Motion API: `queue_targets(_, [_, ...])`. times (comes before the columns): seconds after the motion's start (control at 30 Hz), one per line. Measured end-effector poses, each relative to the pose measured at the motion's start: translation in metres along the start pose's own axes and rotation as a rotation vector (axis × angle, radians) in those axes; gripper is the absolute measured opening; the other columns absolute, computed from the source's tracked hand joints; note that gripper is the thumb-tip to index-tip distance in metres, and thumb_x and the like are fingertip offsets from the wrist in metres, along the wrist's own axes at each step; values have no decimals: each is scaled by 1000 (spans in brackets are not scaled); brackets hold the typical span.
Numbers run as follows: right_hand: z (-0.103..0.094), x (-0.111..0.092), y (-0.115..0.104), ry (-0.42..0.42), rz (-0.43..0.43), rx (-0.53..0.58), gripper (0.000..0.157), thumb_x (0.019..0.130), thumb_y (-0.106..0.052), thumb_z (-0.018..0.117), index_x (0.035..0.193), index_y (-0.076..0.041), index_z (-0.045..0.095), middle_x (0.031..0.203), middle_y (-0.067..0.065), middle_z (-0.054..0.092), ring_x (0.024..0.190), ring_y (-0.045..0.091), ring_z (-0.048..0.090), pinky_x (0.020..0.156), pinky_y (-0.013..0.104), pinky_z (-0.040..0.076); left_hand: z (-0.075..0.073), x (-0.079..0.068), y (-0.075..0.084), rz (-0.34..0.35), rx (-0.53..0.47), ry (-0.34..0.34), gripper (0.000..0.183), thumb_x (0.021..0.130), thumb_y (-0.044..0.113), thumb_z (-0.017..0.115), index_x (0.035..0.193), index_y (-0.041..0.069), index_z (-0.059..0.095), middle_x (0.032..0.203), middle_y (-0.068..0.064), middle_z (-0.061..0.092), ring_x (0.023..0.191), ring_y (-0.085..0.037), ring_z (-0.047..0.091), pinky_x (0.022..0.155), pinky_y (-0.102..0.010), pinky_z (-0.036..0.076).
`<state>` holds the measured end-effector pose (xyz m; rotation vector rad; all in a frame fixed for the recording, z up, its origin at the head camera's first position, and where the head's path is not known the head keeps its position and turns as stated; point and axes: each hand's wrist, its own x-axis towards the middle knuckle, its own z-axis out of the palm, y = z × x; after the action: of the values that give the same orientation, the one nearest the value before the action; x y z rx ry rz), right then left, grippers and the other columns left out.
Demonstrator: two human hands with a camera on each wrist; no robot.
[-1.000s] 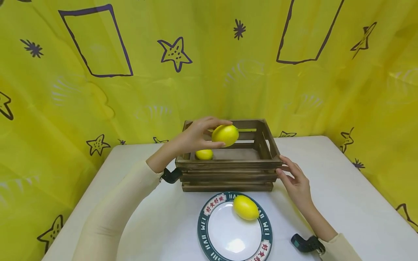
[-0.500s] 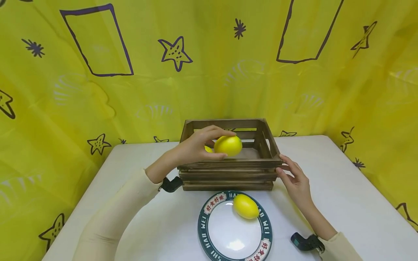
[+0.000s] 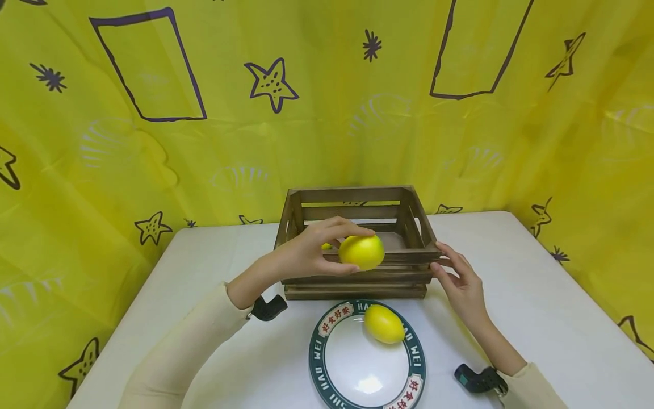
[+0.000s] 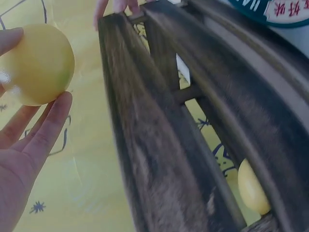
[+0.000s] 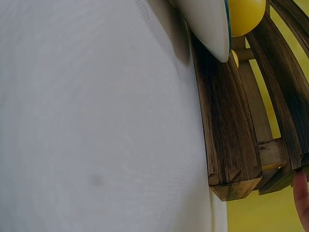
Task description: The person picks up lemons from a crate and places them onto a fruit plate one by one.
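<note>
My left hand (image 3: pixel 311 250) holds a yellow lemon (image 3: pixel 362 253) between thumb and fingers, in front of the crate's near top edge. The left wrist view has the same lemon (image 4: pixel 41 65) beside the dark slats. My right hand (image 3: pixel 464 289) grips the near right corner of the brown wooden crate (image 3: pixel 352 292), fingers at the rim and thumb lower down. Mostly hidden behind my left hand, another lemon (image 3: pixel 326 246) lies inside the crate; part of it shows between slats in the left wrist view. A third lemon (image 3: pixel 384 324) rests on a green-rimmed white plate (image 3: pixel 318 355).
A white table (image 3: pixel 230 341) carries the crate and the plate, which sits close before the crate. Behind the table hangs a yellow curtain (image 3: pixel 327 142) with dark star drawings. Each wrist wears a black band, such as the right band (image 3: pixel 480 379).
My left hand has brought its lemon down and toward me, from above the crate's inside to before its near edge. The right hand keeps its place at the corner.
</note>
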<state>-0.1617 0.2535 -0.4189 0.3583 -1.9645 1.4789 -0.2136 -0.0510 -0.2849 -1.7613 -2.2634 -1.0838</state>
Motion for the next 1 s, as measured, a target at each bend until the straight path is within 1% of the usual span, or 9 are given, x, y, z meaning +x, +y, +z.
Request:
queue_targets(0.1, [-1,0,1,7,9,-10,49,87,18,59,133,4,55,116,-17,57,96,-2,60,75,8,51,6,-2,3,17,-10,-26,54,82,11,79,132,6,58,126,-10,58,112,-17,54,90,-23,53])
queue_targets(0.2, [-2,0,3,9,15,-20,49,86,19,59,133,5,55,117,-18,57,96,-2,60,75,8,51,11,-5,6,3,-12,-55,54,83,13,78,133,9,58,128,-8,58,117,-16,52,96,-24,49])
queue_targets(0.3, [-2,1,5,9,11,-13,50,85,20,60,133,6,54,118,-19,57,96,-2,60,74,8,51,15,-7,8,-17,-3,-74,55,83,15,78,134,11,57,131,-6,58,120,-16,50,100,-25,46])
queue_targets(0.37, [-1,1,6,8,4,-8,50,85,20,60,133,7,54,118,-19,57,96,-2,60,74,8,51,19,-9,7,-18,2,-80,54,84,16,78,134,12,58,132,-6,57,122,-16,50,102,-26,45])
queue_targets(0.57, [0,-1,6,-4,-3,13,50,86,20,58,133,6,54,117,-17,57,97,-3,60,75,9,52,29,-18,4,-35,-1,-94,55,83,17,79,134,13,58,129,-5,58,120,-16,52,102,-26,46])
queue_targets(0.67, [1,-1,4,-2,-8,36,49,86,21,58,133,6,55,116,-15,57,97,-2,60,75,10,52,34,-25,2,-59,-16,-110,55,83,17,78,134,13,58,130,-5,57,120,-16,53,101,-25,46])
queue_targets(0.83, [0,1,3,-1,-32,35,50,85,22,58,133,6,55,118,-13,58,97,1,61,75,9,52,43,-34,0,-96,-58,-141,54,84,17,78,134,12,57,130,-6,57,119,-17,53,99,-25,47])
queue_targets(1.0, [0,1,3,-2,-16,22,50,86,20,58,133,5,55,118,-14,58,98,0,62,74,9,52,54,-43,-6,-142,-93,-159,54,84,15,77,135,12,57,129,-6,58,118,-16,54,97,-23,48])
